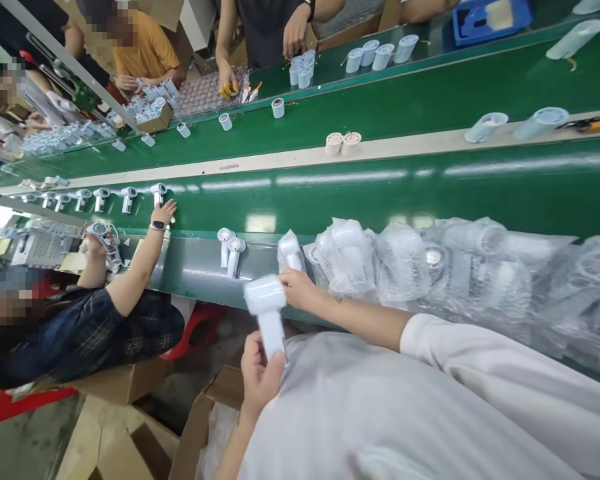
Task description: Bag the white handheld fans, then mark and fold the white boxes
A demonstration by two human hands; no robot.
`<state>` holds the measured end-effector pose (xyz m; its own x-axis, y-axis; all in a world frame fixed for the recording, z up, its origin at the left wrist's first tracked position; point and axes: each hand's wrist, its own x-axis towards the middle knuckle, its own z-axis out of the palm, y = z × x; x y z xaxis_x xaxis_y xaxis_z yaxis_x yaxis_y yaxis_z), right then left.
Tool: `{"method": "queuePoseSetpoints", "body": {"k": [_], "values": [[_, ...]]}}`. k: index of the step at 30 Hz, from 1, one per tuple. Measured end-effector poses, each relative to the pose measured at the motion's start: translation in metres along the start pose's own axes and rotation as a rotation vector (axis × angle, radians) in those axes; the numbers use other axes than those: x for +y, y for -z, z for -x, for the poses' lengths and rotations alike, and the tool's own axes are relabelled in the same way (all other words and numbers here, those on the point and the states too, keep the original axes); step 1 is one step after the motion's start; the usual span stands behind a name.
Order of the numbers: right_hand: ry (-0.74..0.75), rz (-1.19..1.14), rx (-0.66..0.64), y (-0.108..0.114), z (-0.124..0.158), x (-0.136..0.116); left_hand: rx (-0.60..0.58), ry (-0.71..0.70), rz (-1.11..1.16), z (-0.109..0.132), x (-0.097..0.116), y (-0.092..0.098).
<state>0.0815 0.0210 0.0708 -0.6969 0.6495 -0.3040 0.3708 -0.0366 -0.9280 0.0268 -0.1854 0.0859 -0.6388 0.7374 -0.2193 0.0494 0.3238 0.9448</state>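
My left hand (260, 380) grips the handle of a white handheld fan (269, 327) just above my lap. My right hand (297, 288) closes on the fan's head from the side, its fingers partly hiding that end. Just beyond lie two unwrapped white fans (233, 257) on the grey metal ledge (195, 270) of the conveyor. A fan in a clear plastic bag (290, 252) rests close to my right hand. A pile of bagged fans (405, 273) stretches along the ledge to the right of my right forearm.
A co-worker's hand (163, 213) touches a fan in a row on the green conveyor belt (330, 193). Across the belt, other workers handle white parts. A cardboard box (205, 427) stands below me, and a red stool (195, 327) stands under the ledge.
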Motion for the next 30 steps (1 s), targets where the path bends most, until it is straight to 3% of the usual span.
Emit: {"method": "queuePoseSetpoints", "body": {"k": [2,6,9,11,14,16,19,23,26,30], "values": [[-0.18,-0.226,-0.013,-0.002,0.0,-0.001,-0.046,0.043,-0.123,0.013,0.001,0.0],[-0.389,-0.552,0.001,-0.005,0.006,-0.001,0.066,0.055,-0.397,-0.007,0.006,0.011],[-0.351,-0.777,-0.112,-0.015,0.018,-0.005,0.124,0.007,-0.41,-0.018,-0.002,0.01],[-0.265,-0.807,-0.188,-0.025,0.026,-0.007,0.121,-0.047,-0.338,-0.021,-0.007,0.006],[-0.198,-0.769,-0.128,-0.035,0.032,-0.005,-0.076,-0.111,-0.188,-0.032,-0.006,0.008],[-0.156,-0.722,-0.1,-0.037,0.033,0.0,-0.136,-0.114,-0.048,-0.049,0.0,0.016],[-0.101,-0.76,-0.223,-0.035,0.036,0.007,-0.081,-0.009,0.223,-0.089,0.008,0.024],[-0.076,-1.01,-0.332,-0.033,0.045,0.014,-0.331,0.166,0.508,-0.134,0.006,0.016],[-0.072,-1.103,-0.294,-0.031,0.052,0.021,-0.418,0.129,0.504,-0.145,-0.002,0.011],[-0.092,-1.141,-0.145,-0.024,0.059,0.032,-0.58,-0.08,0.159,-0.144,-0.005,0.015]]}}
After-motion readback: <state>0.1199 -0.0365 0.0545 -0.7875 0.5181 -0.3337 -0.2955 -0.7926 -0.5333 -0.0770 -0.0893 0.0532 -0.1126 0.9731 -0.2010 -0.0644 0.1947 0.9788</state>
